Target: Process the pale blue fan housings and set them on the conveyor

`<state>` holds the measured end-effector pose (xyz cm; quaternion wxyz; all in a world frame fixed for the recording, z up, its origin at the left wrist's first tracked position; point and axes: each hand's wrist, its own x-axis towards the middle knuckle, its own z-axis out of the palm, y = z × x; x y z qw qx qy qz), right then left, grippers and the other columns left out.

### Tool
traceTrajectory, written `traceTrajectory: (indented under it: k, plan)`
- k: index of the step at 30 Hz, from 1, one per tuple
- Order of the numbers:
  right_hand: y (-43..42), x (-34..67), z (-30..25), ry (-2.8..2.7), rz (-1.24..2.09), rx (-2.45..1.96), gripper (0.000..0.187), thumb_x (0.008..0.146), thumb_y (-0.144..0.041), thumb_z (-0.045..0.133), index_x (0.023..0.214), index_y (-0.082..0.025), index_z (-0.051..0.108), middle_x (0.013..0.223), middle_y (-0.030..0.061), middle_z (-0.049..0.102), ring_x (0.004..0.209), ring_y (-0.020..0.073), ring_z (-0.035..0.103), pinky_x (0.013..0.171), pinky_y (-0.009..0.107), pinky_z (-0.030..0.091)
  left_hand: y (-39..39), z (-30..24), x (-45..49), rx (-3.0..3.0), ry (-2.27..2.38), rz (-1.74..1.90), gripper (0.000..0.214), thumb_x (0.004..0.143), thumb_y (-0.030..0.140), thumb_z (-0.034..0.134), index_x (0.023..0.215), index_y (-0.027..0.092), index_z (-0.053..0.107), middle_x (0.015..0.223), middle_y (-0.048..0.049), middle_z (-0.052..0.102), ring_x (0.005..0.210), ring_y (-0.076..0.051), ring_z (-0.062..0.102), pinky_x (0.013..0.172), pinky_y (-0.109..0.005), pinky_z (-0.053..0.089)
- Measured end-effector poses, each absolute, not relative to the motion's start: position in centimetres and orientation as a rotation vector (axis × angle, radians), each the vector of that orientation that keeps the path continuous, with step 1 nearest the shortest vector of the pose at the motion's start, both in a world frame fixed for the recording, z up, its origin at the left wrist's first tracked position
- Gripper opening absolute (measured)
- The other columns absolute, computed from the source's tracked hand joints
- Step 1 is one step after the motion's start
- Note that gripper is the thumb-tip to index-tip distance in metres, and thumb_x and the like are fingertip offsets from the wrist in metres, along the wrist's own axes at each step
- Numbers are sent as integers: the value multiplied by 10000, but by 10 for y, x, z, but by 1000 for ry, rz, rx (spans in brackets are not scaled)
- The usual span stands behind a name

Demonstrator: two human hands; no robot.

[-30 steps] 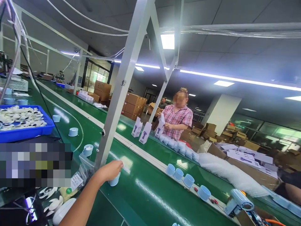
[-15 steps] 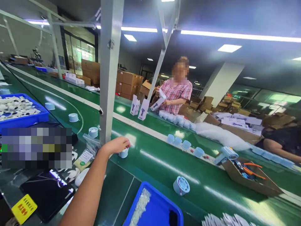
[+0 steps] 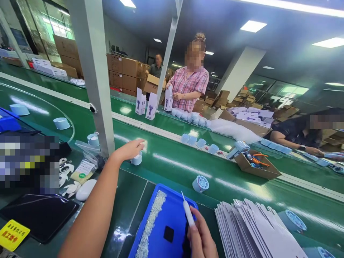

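Note:
My left hand (image 3: 130, 149) reaches over the belt, just above a light blue plastic cup-shaped part (image 3: 136, 159). Its fingers are bunched together past the part's rim; anything between the fingertips is hidden. At the lower edge my right hand (image 3: 202, 234) grips a white pen-shaped tool (image 3: 189, 212) with a thin pointed metal tip. The tool points up over a blue tray (image 3: 153, 211) holding small pale pieces and a black square (image 3: 168, 234). Beyond the tray, another light blue round part (image 3: 200, 183), with a spoked face and a red wire, lies on the belt.
A grey post (image 3: 95, 79) rises left of my left hand. Folded white cartons (image 3: 249, 225) stand at the right. Past the green belt (image 3: 166, 172) sits a cardboard box (image 3: 258, 165) with orange-handled tools. Two co-workers sit opposite; another person stands farther back.
My right hand has come into view with the pointed tool. My left hand has risen slightly from the light blue part. The view has swung to the right and down.

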<state>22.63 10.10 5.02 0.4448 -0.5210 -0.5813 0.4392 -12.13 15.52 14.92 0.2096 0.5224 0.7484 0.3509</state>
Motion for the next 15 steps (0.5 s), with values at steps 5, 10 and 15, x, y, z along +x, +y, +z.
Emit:
traceTrajectory:
  k: [5,10,15]
  plan:
    - [110,209,68,-1528,1161,-1218,410,810,-606,625,882,-203,592,694,-9,574,601,158,559,565,246,455,159,151,-121,1429,2073,1230,447,923,401,331,1254,167,518,1041,-91,704,760,-209,663,640,-295,484]
    - [110,201,60,-1548,1299,-978,373,910,-568,526,884,-199,573,779,24,602,612,161,589,590,275,517,155,164,-114,1387,2007,1383,340,951,414,327,918,169,560,872,-67,714,551,-151,609,615,-288,472]
    - [107,198,51,-1595,1382,-937,322,944,-523,507,938,-207,566,794,20,592,641,162,588,600,266,511,152,170,-107,1342,1969,1401,339,970,385,311,770,186,499,569,-9,624,460,-145,573,517,-253,438]
